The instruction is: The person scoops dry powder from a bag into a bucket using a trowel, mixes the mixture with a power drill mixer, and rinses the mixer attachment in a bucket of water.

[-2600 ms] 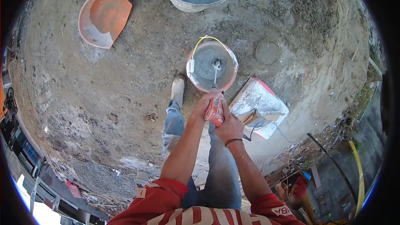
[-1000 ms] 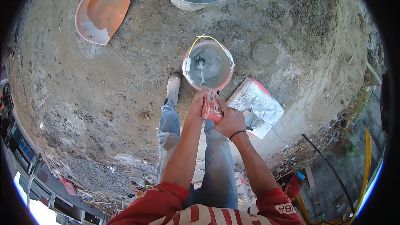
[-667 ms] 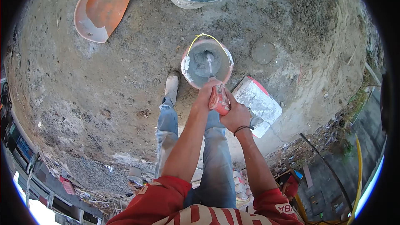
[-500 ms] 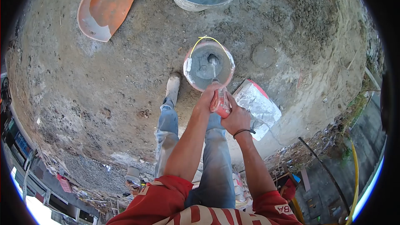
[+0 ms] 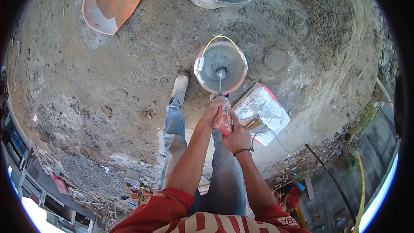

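Note:
A red power drill (image 5: 223, 118) is held between my two hands, pointing away from my body. My left hand (image 5: 211, 113) is wrapped round its front part, and my right hand (image 5: 238, 137), with a dark band at the wrist, grips its rear. The drill's metal mixing rod (image 5: 220, 80) reaches down into grey wet mix in a pinkish bucket (image 5: 199, 77). The rod's lower end is sunk in the mix, hidden from sight. A yellow handle (image 5: 218, 36) arches over the bucket's far side.
A white and red bag (image 5: 271, 114) lies right of the bucket. A large grey tub (image 5: 207, 1) of liquid stands beyond it. A broken orange container (image 5: 114, 4) lies at the upper left. My booted foot (image 5: 180, 87) is left of the bucket. A black pole (image 5: 327, 172) crosses the lower right.
The rod has shifted within the bucket, and my hands with the drill have moved slightly left and toward my body. The view has shifted a little, with the tub now further right.

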### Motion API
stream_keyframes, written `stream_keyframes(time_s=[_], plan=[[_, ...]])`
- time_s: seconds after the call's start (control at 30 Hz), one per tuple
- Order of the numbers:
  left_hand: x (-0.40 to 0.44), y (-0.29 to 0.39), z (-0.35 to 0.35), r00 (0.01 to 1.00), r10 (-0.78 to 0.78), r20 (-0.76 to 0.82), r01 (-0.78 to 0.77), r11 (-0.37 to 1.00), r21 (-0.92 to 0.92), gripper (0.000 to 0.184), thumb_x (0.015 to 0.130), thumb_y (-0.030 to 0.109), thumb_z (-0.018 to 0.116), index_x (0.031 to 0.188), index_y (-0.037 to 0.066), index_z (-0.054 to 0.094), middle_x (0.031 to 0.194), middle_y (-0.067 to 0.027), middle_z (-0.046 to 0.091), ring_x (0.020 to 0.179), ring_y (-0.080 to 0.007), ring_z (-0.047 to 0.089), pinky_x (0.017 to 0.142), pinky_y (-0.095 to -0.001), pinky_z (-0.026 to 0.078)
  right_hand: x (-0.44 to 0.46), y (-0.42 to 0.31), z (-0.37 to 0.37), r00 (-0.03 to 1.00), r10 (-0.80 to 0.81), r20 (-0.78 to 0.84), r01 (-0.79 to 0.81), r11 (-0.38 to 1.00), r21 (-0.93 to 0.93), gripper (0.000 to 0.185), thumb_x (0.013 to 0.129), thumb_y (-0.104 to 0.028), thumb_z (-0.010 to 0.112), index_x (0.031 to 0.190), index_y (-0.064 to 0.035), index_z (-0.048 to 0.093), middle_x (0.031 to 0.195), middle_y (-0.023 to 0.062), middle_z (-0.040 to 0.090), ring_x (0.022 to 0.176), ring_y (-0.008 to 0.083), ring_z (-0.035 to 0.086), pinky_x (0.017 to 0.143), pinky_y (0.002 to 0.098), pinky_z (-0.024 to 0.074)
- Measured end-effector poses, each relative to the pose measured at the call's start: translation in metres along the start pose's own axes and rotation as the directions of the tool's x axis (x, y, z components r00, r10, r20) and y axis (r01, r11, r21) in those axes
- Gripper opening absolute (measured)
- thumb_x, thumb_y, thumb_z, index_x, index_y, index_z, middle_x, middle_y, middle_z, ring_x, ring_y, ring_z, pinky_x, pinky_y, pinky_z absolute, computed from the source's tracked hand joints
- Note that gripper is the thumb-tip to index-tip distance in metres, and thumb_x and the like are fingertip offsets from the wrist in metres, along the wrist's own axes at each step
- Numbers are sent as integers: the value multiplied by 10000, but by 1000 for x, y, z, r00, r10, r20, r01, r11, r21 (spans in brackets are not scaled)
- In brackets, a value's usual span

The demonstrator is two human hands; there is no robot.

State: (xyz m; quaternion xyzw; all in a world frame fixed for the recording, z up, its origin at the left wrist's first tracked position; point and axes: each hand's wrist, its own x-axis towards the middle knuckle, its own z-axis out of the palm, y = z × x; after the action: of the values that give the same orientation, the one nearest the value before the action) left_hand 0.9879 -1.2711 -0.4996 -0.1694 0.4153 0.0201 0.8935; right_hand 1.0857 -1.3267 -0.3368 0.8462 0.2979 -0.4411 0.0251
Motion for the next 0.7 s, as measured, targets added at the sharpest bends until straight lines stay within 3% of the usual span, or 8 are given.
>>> stream_keyframes(time_s=[0.07,0.3,0.63,0.7], plan=[[2,-2,6,986,57,-156,-43,995,94,254,937,206,701,1075,6,628,900,-121,709,733,-241,720,696,-384,628,3,7,3,999,-28,-17,28,1000,11,884,747,-186,765,1577,-225,462,922,211,768,822,447,736,761,550,592],[6,14,5,995,55,-82,-50,997,54,271,936,178,694,1119,2,598,892,-121,698,724,-242,718,670,-383,620,7,-2,10,998,-28,-53,29,999,16,876,755,-170,762,1575,-241,461,924,204,770,828,441,739,747,551,595],[21,23,12,994,56,-99,-38,985,170,255,950,184,684,1132,27,598,903,-120,690,739,-234,711,670,-364,609,16,-4,12,994,18,-105,-14,999,36,863,759,-157,762,1565,-251,471,958,207,771,865,443,740,777,540,597],[22,29,13,990,58,-129,-33,981,192,256,949,188,689,1130,30,600,909,-118,691,740,-233,710,667,-364,607,21,-5,13,984,-38,-173,48,998,52,868,758,-161,767,1567,-252,466,958,208,771,880,450,739,789,547,595]])
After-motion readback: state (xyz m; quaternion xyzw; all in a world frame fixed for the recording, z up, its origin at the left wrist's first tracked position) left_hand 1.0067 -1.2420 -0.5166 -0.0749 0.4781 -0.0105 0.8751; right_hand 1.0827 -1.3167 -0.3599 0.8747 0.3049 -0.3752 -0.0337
